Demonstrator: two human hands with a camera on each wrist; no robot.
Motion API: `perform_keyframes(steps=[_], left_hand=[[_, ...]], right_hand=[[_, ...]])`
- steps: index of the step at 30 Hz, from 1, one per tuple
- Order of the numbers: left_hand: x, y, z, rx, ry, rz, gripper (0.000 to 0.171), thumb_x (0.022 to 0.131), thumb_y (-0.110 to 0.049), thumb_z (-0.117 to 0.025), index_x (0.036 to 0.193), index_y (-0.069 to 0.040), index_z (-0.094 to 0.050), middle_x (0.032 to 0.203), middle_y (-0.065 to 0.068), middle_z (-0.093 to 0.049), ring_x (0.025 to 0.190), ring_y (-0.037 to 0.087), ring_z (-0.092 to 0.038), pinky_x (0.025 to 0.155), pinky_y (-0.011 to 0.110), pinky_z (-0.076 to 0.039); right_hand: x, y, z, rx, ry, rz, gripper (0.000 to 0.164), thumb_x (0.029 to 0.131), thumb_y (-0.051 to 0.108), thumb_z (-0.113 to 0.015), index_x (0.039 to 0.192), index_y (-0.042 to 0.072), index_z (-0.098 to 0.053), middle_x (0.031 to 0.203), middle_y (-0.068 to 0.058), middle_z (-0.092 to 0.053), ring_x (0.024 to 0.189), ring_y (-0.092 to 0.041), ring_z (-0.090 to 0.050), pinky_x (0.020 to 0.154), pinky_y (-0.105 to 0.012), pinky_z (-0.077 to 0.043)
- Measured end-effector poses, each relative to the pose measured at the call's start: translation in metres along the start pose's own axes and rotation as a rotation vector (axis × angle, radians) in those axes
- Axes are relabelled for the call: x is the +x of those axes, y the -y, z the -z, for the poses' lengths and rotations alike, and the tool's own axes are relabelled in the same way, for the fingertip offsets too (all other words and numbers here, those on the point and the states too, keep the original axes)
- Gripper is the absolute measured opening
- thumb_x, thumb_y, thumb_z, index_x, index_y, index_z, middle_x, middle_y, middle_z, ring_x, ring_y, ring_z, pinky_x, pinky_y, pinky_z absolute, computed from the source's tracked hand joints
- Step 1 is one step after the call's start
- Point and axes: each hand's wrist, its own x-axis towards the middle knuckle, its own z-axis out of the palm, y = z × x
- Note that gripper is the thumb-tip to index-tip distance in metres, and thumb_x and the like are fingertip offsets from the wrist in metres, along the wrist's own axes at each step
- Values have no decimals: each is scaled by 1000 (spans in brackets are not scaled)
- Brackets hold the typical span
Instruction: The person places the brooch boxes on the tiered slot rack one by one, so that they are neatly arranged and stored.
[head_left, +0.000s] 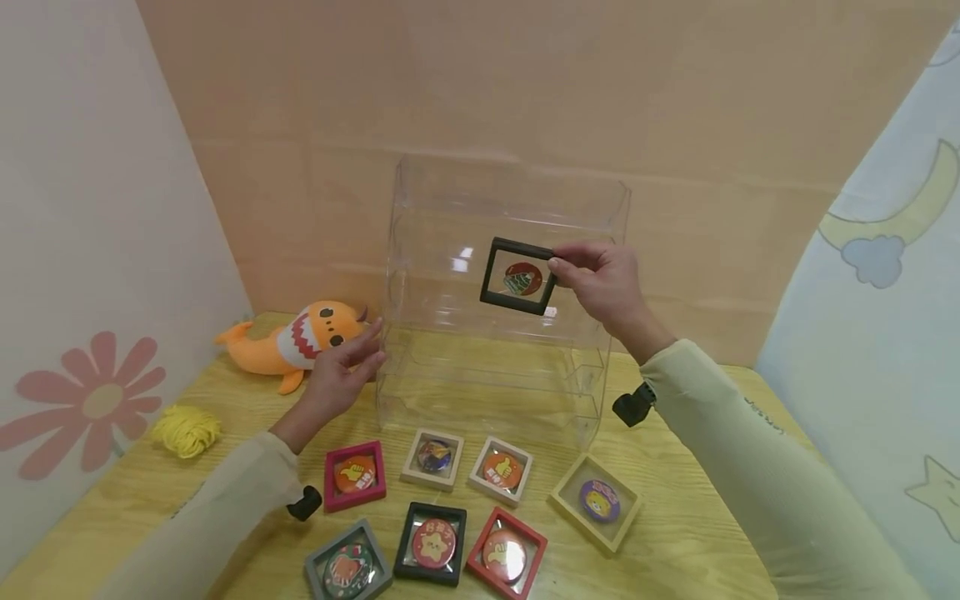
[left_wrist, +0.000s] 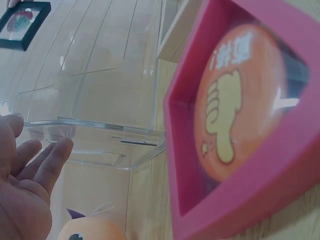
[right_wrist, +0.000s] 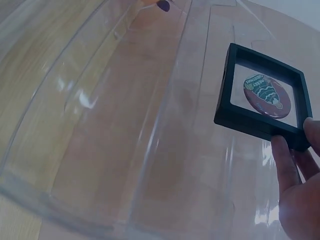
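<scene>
My right hand [head_left: 606, 283] pinches a black square display frame [head_left: 491, 279] by its right edge, and a round red badge with a green tree [right_wrist: 267, 96] shows inside it. The frame is held up in front of a clear acrylic tiered rack [head_left: 487, 379]; whether it touches the rack, I cannot tell. At the rack's left side is my left hand [head_left: 337, 379], its fingers [left_wrist: 54, 162] extended and loosely bent against the clear side panel. A pink frame with an orange thumbs-up badge [left_wrist: 235, 105] lies below the left hand.
Several framed badges lie before the rack, among them a black one [head_left: 400, 542], a red one [head_left: 480, 542], a grey one [head_left: 315, 567] and a beige one [head_left: 626, 537]. An orange plush shark [head_left: 258, 354] and yellow yarn [head_left: 186, 431] are at the left.
</scene>
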Motion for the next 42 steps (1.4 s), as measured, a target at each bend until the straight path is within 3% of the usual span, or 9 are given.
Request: perform_keyframes(steps=[3,6,9,13,25,35,42], left_hand=[[0,0,-1,-7,0,6,45,90,8,-57,134,6,-47,116,31,-57,101,43,-60,64,36,-57],[0,-1,-3,-21,4,11,45,91,7,-57,134,6,-47,117,31,-56,102,43,-59,66,37,-57],[2,-1,-6,-28,12,13,45,91,7,-57,134,6,-46,116,31,-56,102,43,-59,67,37,-57],[3,-1,-8,-23,17,12,45,91,6,-58,135,5,-46,116,31,-57,102,43,-59,66,36,-57],[1,-2,-11,10,0,-19,44,90,7,-58,133,7,-48,115,30,-58,102,42,-59,66,32,-57],[4,-3,-14,20,31,-4,45,91,6,-58,135,5,-47,120,29,-56,104,41,-59,66,31,-57],[4,-2,-13,8,25,-38,45,90,7,-58,134,7,-47,120,29,-55,103,42,-59,67,31,-57]], right_hand=[[3,-2,-12,-41,13,23,21,85,5,-71,101,-7,-69,90,-10,-69,76,-12,-66,67,-24,-56],[-1,11,-24,-75,31,37,20,86,2,-69,102,-10,-68,92,-17,-68,78,-18,-67,67,-25,-57],[-1,10,-32,-104,34,52,19,86,3,-69,101,-9,-69,94,-19,-68,79,-21,-67,67,-24,-56],[5,-5,-40,-121,25,61,18,86,8,-71,100,-4,-71,93,-14,-69,81,-18,-66,66,-23,-56],[5,-12,-64,-114,59,58,15,84,5,-72,97,-3,-72,92,-11,-70,83,-19,-66,67,-25,-57],[0,-10,-69,-182,89,38,17,86,10,-71,100,0,-73,95,-9,-70,88,-18,-66,75,-31,-56],[1,-6,-69,-276,131,102,17,90,8,-65,104,-1,-72,101,-11,-69,95,-21,-64,76,-30,-56]])
